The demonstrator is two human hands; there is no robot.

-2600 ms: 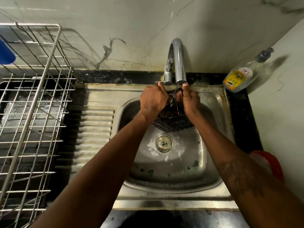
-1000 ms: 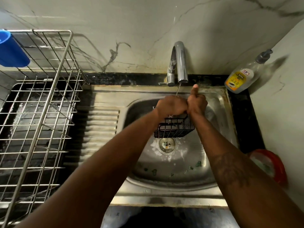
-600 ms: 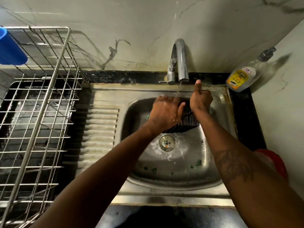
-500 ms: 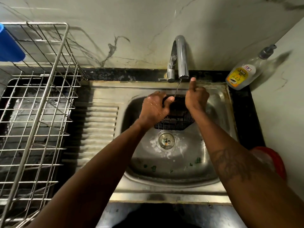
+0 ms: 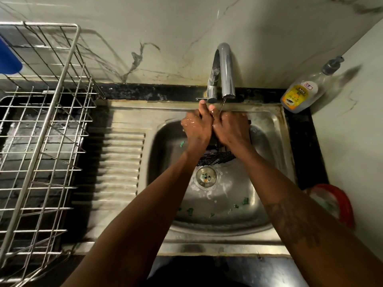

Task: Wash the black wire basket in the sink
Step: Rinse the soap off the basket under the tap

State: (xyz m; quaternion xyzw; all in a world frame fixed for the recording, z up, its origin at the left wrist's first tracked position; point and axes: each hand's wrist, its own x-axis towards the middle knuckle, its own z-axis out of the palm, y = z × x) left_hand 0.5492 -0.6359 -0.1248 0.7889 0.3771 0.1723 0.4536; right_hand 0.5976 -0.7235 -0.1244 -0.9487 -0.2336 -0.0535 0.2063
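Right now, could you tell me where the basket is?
Head view, centre: the basket is held by the left hand and right hand over the sink, between tap and drain.

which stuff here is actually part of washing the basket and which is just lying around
In use: black wire basket, left hand, right hand, sink, tap.
Lying about: soap bottle, steel dish rack, blue container, red-rimmed object.
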